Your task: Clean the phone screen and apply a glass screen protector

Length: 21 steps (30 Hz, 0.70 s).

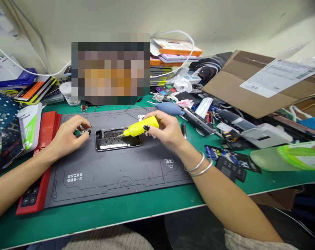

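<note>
right hand (164, 131) pinching yellow bottle (140, 127) over phone (118, 140), left hand (68, 135) perhaps pinching tiny metal part (82, 131)

The lower half of the grey repair mat (115, 177) gave a hand room to pass, as did the green bench mat (115, 222) along the front edge. Above that, the person's left hand (67, 135) and right hand (164, 130), with its yellow squeeze bottle (141, 126), stood over the phone (118, 140). A blue rubber air blower (170, 108) blocked the mat's upper right, while black cards (231, 168) and a cardboard box (240, 90) crowded the right of the bench.
</note>
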Motion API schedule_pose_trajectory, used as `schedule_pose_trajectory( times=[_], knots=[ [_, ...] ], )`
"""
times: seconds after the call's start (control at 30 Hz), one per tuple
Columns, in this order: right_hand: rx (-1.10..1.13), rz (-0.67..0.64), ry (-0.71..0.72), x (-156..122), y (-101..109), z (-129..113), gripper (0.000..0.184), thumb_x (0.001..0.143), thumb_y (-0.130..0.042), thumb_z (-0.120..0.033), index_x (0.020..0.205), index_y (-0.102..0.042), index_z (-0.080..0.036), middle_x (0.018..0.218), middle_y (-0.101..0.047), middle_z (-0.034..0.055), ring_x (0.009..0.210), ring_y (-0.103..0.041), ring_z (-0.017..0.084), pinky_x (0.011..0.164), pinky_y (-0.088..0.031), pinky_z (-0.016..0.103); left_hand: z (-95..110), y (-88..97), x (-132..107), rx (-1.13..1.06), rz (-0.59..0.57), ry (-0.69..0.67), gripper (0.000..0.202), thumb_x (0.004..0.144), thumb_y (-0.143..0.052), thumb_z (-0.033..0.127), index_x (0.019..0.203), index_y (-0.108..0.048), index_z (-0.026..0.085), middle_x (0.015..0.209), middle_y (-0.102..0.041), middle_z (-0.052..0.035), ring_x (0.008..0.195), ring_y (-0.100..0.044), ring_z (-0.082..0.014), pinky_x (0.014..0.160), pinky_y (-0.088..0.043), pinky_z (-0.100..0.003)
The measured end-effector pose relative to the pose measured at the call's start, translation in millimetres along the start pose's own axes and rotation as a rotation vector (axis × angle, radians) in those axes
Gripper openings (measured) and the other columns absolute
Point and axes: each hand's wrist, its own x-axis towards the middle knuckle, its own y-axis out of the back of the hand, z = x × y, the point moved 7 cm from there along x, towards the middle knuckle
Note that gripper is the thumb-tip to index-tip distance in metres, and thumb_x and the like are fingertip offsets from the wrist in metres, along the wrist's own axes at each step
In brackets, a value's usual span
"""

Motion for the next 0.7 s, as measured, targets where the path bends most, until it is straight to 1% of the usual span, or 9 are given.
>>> schedule_pose_trajectory(
  times=[0.2,0.4,0.6,0.7],
  knots=[
    [-0.001,-0.015,-0.015,0.2,-2.0,0.5,0.034,0.074,-0.076,-0.048,0.091,-0.064,-0.022,0.082,-0.067,0.0027,0.068,-0.061,0.017,0.056,-0.050,0.029,-2.2,-0.8,-0.1,0.000,-0.011,0.015,0.014,0.085,-0.051,0.030,0.089,-0.061,0.021,0.094,-0.067,-0.0051,0.084,-0.063,-0.0188,0.076,-0.054,-0.033],
    [0.041,0.008,-0.002,0.2,0.9,-1.1,0.033,0.073,-0.076,-0.047,0.090,-0.064,-0.022,0.085,-0.067,0.0041,0.074,-0.063,0.019,0.056,-0.049,0.029,-0.6,-0.7,0.7,-0.010,-0.004,-0.003,0.014,0.084,-0.051,0.029,0.089,-0.061,0.021,0.092,-0.067,-0.0049,0.083,-0.063,-0.0186,0.076,-0.054,-0.033],
    [0.011,-0.056,0.016,-0.3,-4.0,-4.1,0.031,0.074,-0.075,-0.047,0.088,-0.063,-0.022,0.080,-0.064,0.0016,0.063,-0.056,0.015,0.055,-0.047,0.028,-0.4,0.1,-0.1,0.003,0.000,-0.002,0.013,0.084,-0.051,0.028,0.089,-0.061,0.021,0.093,-0.067,-0.0043,0.082,-0.063,-0.0179,0.076,-0.055,-0.032],
    [0.004,-0.039,0.017,-0.3,-2.1,-4.5,0.033,0.074,-0.074,-0.050,0.089,-0.063,-0.022,0.081,-0.065,0.0024,0.066,-0.058,0.016,0.055,-0.047,0.029,-0.7,0.1,0.2,0.005,-0.002,0.017,0.013,0.084,-0.052,0.030,0.088,-0.061,0.021,0.092,-0.067,-0.0045,0.080,-0.062,-0.0180,0.075,-0.055,-0.032]
  ],
)
